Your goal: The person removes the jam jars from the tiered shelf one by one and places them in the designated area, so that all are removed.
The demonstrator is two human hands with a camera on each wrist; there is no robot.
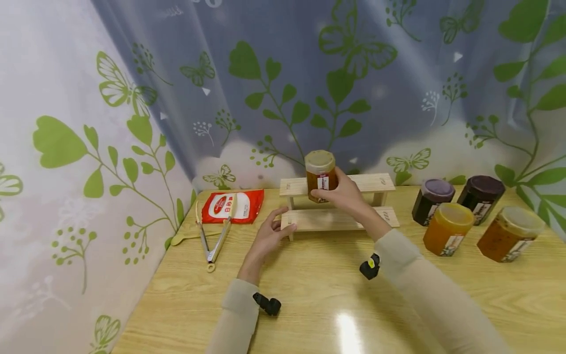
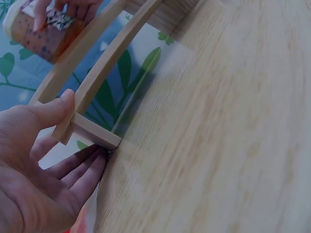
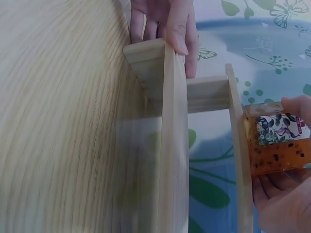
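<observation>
A small two-step wooden rack (image 1: pixel 338 218) stands near the back of the table. My right hand (image 1: pixel 342 194) grips a jar of orange-brown preserve (image 1: pixel 320 176) with a pale lid, standing at the left part of the rack's upper step (image 1: pixel 376 182). The right wrist view shows the jar (image 3: pixel 277 145) against that step's board (image 3: pixel 239 145). My left hand (image 1: pixel 270 232) holds the left end of the lower step, thumb on top and fingers below. In the left wrist view the thumb (image 2: pixel 51 109) presses the rack's corner (image 2: pixel 90 133).
Four more jars stand at the right: a purple-lidded one (image 1: pixel 431 200), a dark one (image 1: pixel 481 198), an orange one (image 1: pixel 447 228) and an amber one (image 1: pixel 509 240). At the left lie a red packet (image 1: pixel 233 206), metal tongs (image 1: pixel 216 241) and a wooden spoon (image 1: pixel 185 238). Curtains hang behind and left.
</observation>
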